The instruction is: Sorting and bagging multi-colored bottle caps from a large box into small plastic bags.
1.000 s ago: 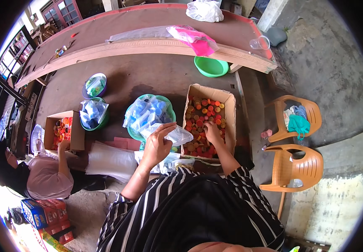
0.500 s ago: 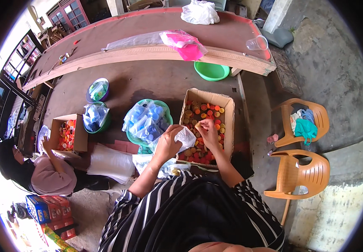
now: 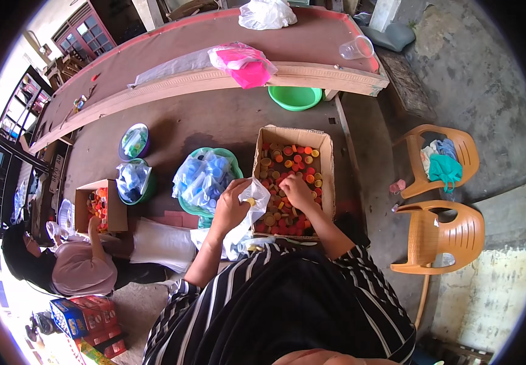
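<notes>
My left hand (image 3: pixel 231 207) grips a clear plastic bag (image 3: pixel 261 199), its mouth beside the cardboard box. A yellow bottle cap (image 3: pixel 250 202) shows through the bag near my fingers. Over the box, my right hand (image 3: pixel 298 193) reaches down among the caps with its fingers bent together. Whatever is between those fingertips is hidden. The open cardboard box (image 3: pixel 327 146) holds many loose red, orange and yellow bottle caps (image 3: pixel 284 222).
Left of the box stands a green basin (image 3: pixel 238 164) with bagged blue caps (image 3: pixel 205 179). Flat plastic bags (image 3: pixel 162 243) lie nearby. A co-worker (image 3: pixel 83 267) sits at left by another box (image 3: pixel 117 207) of caps. Two orange chairs (image 3: pixel 436 237) stand at right.
My right hand has gone from the bag, where it pinched a yellowish cap, down to the caps in the box. The bag is now turned more upright. The co-worker's hand has moved to their box.
</notes>
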`<state>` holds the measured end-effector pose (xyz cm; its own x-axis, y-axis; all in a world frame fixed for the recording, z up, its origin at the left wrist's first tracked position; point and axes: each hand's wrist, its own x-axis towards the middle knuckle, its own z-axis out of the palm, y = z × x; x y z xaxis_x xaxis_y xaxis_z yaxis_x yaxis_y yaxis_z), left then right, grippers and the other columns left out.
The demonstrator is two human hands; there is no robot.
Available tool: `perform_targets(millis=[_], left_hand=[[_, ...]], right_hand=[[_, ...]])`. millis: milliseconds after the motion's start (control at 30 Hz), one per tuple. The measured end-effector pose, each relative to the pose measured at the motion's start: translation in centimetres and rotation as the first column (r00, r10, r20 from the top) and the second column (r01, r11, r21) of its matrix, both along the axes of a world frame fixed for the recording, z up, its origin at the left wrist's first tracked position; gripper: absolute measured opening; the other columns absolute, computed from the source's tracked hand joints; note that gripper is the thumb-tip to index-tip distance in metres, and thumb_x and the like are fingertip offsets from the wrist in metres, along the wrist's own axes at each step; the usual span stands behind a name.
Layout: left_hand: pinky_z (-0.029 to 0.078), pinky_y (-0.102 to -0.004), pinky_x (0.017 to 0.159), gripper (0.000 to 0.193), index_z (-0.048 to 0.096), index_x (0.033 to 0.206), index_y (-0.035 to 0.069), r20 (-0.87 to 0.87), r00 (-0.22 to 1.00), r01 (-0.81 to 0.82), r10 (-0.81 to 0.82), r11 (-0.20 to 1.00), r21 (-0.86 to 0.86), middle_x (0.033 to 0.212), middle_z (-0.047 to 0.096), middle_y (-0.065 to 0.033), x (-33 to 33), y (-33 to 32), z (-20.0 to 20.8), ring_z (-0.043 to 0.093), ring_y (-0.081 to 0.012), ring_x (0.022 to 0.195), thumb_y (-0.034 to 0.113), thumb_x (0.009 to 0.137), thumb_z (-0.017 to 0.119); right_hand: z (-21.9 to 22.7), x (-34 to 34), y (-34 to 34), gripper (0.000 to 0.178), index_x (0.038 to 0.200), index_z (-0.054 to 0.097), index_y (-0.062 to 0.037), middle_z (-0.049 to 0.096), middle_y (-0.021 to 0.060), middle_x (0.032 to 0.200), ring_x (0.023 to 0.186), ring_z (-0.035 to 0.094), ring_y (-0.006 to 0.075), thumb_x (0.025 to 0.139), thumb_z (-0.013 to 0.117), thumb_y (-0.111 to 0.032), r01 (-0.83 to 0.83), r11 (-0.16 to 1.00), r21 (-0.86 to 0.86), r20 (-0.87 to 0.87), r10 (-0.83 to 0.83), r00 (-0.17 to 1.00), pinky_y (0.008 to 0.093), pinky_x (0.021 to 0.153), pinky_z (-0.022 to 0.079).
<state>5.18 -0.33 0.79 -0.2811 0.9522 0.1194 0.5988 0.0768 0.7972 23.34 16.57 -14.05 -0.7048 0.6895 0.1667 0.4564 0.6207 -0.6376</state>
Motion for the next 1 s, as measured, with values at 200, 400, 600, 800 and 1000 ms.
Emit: perform_targets(millis=[200, 400, 600, 800, 1000], left_hand=[[0.049, -0.0299, 0.065, 0.059, 0.062, 0.127, 0.003, 0.027, 0.999, -0.034, 0.033, 0.999, 0.013, 0.128, 0.060, -0.0132, -0.8, -1.5, 0.8, 0.056, -0.0167, 0.061, -0.005, 0.069, 0.056], [0.049, -0.0304, 0.067, 0.057, 0.062, 0.126, 0.003, 0.028, 0.999, 0.021, -0.021, 1.000, 0.001, 0.128, 0.060, -0.0136, -0.3, -1.5, 0.3, 0.059, -0.0192, 0.064, -0.005, 0.070, 0.055], [0.050, -0.0317, 0.068, 0.055, 0.062, 0.125, 0.002, -0.035, 0.998, 0.052, -0.050, 0.996, 0.074, 0.127, 0.061, -0.0151, -0.1, -1.6, -0.9, 0.061, -0.0242, 0.066, -0.004, 0.071, 0.054], [0.049, -0.0313, 0.066, 0.057, 0.062, 0.126, 0.003, 0.011, 0.997, 0.071, -0.071, 0.997, -0.009, 0.127, 0.061, -0.0137, 0.2, -1.9, 0.9, 0.060, -0.0219, 0.067, -0.005, 0.070, 0.053], [0.047, -0.0275, 0.064, 0.058, 0.062, 0.127, 0.004, 0.079, 0.979, 0.181, -0.188, 0.979, 0.091, 0.125, 0.062, -0.0123, -1.6, -2.7, 2.7, 0.058, -0.0147, 0.068, -0.007, 0.070, 0.053]], right_hand=[[-3.0, -1.5, -2.1, 0.020, 0.104, 0.067, -0.0068, 0.061, 0.0104, 0.109, 0.111, 0.054, 0.0306, 0.086, 0.060, -0.009, -0.091, 0.941, 0.327, 0.513, -0.096, 0.853, 0.0442, 0.091, 0.046], [-4.4, -1.7, -2.0, 0.023, 0.108, 0.065, -0.0060, 0.060, 0.0118, 0.110, 0.111, 0.053, 0.0310, 0.087, 0.057, -0.009, -0.068, 0.941, 0.331, 0.503, -0.115, 0.856, 0.0448, 0.091, 0.047], [-5.6, -1.1, -1.1, 0.029, 0.104, 0.064, -0.0062, 0.059, 0.0141, 0.099, 0.103, 0.056, 0.0319, 0.075, 0.069, -0.008, 0.036, 0.962, 0.272, 0.311, -0.124, 0.942, 0.0403, 0.088, 0.047], [-4.9, -0.9, -1.6, 0.025, 0.102, 0.066, -0.0054, 0.060, 0.0131, 0.102, 0.104, 0.055, 0.0326, 0.077, 0.068, -0.009, 0.030, 0.954, 0.297, 0.297, -0.122, 0.947, 0.0450, 0.092, 0.045], [-3.6, -1.8, -2.4, 0.017, 0.098, 0.069, -0.0055, 0.062, 0.0108, 0.106, 0.106, 0.056, 0.0318, 0.083, 0.061, -0.009, -0.087, 0.919, 0.383, 0.448, -0.102, 0.888, 0.0415, 0.087, 0.050]])
